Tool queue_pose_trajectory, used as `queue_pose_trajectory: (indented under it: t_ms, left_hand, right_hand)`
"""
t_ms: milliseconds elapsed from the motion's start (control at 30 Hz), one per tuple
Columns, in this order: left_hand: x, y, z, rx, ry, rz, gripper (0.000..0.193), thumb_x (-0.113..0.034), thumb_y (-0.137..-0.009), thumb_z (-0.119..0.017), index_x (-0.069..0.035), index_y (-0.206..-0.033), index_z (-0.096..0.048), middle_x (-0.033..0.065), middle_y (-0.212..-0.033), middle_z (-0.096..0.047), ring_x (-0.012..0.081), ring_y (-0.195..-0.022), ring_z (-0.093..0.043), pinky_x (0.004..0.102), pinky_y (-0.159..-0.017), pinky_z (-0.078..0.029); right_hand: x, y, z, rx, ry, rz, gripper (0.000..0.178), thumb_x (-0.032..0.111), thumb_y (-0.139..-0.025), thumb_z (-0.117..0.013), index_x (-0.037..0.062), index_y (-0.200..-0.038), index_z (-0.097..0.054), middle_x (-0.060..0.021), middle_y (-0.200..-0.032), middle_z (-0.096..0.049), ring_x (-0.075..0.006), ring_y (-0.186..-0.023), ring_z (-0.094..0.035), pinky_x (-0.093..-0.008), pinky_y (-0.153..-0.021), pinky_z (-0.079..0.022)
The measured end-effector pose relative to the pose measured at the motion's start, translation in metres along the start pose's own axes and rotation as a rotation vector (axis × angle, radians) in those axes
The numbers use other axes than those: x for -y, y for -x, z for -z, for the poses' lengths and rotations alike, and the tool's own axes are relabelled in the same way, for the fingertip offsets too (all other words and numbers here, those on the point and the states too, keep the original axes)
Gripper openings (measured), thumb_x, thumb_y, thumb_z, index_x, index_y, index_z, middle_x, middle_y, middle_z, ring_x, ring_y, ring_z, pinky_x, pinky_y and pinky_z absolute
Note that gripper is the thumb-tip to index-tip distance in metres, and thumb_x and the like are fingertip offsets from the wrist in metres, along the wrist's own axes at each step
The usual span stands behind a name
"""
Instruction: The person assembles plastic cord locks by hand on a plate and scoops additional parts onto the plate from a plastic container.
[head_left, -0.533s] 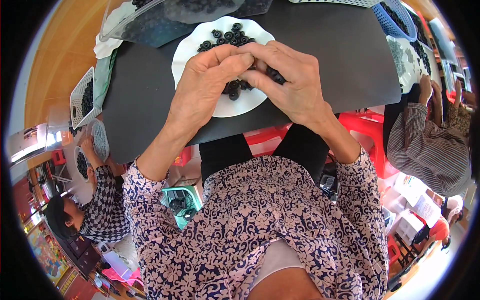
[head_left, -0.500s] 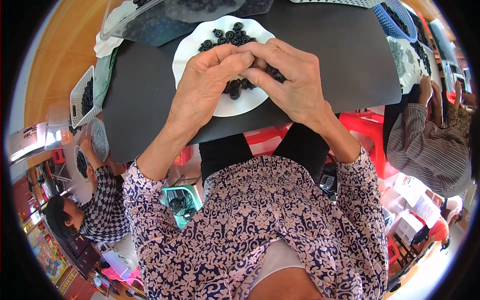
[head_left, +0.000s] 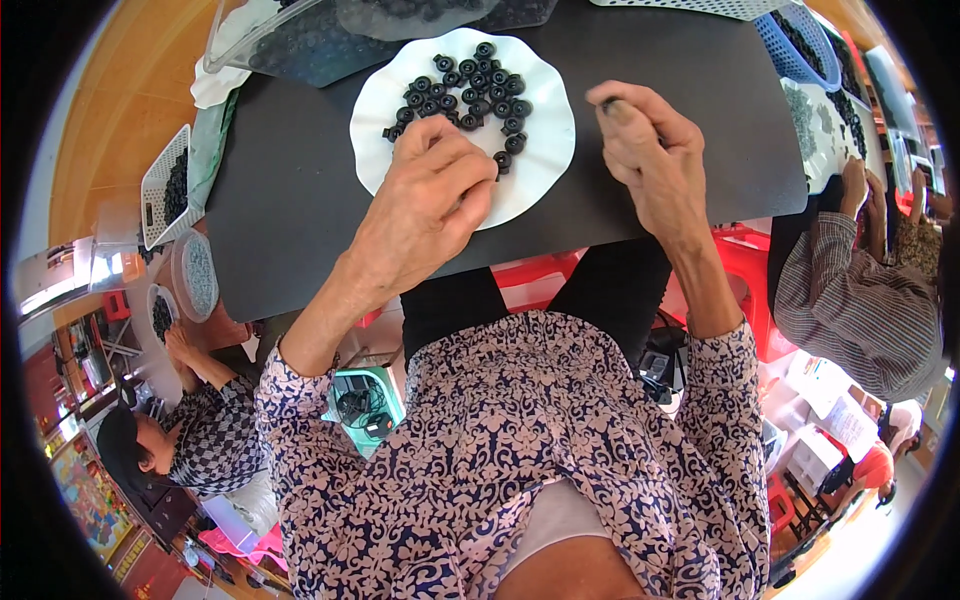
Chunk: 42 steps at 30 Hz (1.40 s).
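A white scalloped plate (head_left: pixel 535 190) bears several small round black parts (head_left: pixel 513 125), each shaped like a ring with a hole and a short stub. My left hand (head_left: pixel 435 190) is closed over the plate's near left side, beside these parts. Its fingertips are bent down out of sight, so anything in them is hidden. To the right of the plate, above the table, my right hand (head_left: pixel 655 165) is closed. A small dark piece (head_left: pixel 610 103) shows at the tip of its thumb and forefinger; its kind is too small to make out.
Plate and hands are over a dark grey table (head_left: pixel 690 80). A clear plastic bin (head_left: pixel 300 50) of black parts stands behind. White (head_left: pixel 165 190) and blue baskets (head_left: pixel 800 55) hold more at the sides. Co-workers sit left (head_left: pixel 215 430) and right (head_left: pixel 850 290). A red stool (head_left: pixel 745 265) stands under the table edge.
My hands have parted from together over the plate. The right moved right, off the plate; the left turned down onto the near left of the parts.
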<state>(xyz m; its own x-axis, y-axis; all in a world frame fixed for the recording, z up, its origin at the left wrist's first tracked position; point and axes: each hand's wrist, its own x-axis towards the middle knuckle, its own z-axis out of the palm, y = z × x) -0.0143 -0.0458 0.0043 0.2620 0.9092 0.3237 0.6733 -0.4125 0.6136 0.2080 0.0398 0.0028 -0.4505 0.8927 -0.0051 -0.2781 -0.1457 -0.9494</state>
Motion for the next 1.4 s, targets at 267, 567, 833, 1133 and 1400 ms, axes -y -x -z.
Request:
queue_pose_trajectory:
  t_ms: [267, 567, 833, 1133, 1400]
  left_hand:
    - [0.024, -0.015, 0.013, -0.140, -0.385, 0.009, 0.017, 0.002, -0.081, -0.060, 0.000, -0.097, -0.064, 0.0100, -0.093, -0.060, 0.0308, -0.101, -0.051, 0.0404, -0.092, -0.040]
    - [0.027, -0.007, 0.033, -0.293, -0.109, 0.217, 0.017, 0.000, -0.082, -0.060, -0.004, -0.098, -0.065, 0.0088, -0.090, -0.062, 0.0272, -0.098, -0.054, 0.0368, -0.085, -0.044]
    - [0.029, -0.013, 0.031, -0.190, -0.267, 0.054, 0.015, -0.001, -0.080, -0.065, -0.004, -0.094, -0.067, 0.0070, -0.094, -0.061, 0.0289, -0.100, -0.052, 0.0383, -0.088, -0.042]
    - [0.016, -0.020, 0.007, -0.023, -0.471, 0.086, 0.018, -0.012, -0.078, -0.069, 0.002, -0.089, -0.068, 0.0159, -0.114, -0.055, 0.0394, -0.118, -0.040, 0.0453, -0.095, -0.042]
    - [0.001, -0.014, 0.010, -0.167, -0.105, 0.160, 0.019, -0.006, -0.077, -0.067, 0.003, -0.094, -0.065, 0.0113, -0.101, -0.060, 0.0270, -0.103, -0.052, 0.0352, -0.086, -0.045]
  right_hand:
    - [-0.009, 0.003, 0.013, -0.116, -0.124, 0.033, 0.016, 0.004, -0.094, -0.046, 0.0018, -0.101, -0.060, -0.0024, -0.087, -0.058, -0.0041, -0.061, -0.042, -0.0171, -0.043, -0.023]
    - [-0.013, 0.006, 0.016, -0.070, -0.050, 0.046, 0.019, 0.002, -0.094, -0.044, 0.0017, -0.100, -0.062, -0.0025, -0.082, -0.057, -0.0020, -0.059, -0.040, -0.0175, -0.043, -0.022]
    - [-0.016, 0.012, 0.021, -0.028, -0.050, 0.096, 0.026, -0.001, -0.094, -0.042, -0.0004, -0.107, -0.064, 0.0006, -0.081, -0.052, -0.0004, -0.052, -0.033, -0.0171, -0.043, -0.020]
    - [-0.013, 0.014, 0.017, -0.045, -0.032, 0.060, 0.020, 0.004, -0.094, -0.049, -0.0016, -0.105, -0.064, 0.0011, -0.078, -0.049, 0.0011, -0.052, -0.031, -0.0161, -0.043, -0.020]
    - [-0.002, 0.007, -0.011, 0.048, 0.236, 0.118, 0.006, 0.002, -0.085, -0.064, -0.0017, -0.087, -0.068, -0.0009, -0.080, -0.061, -0.0053, -0.065, -0.050, -0.0194, -0.056, -0.039]
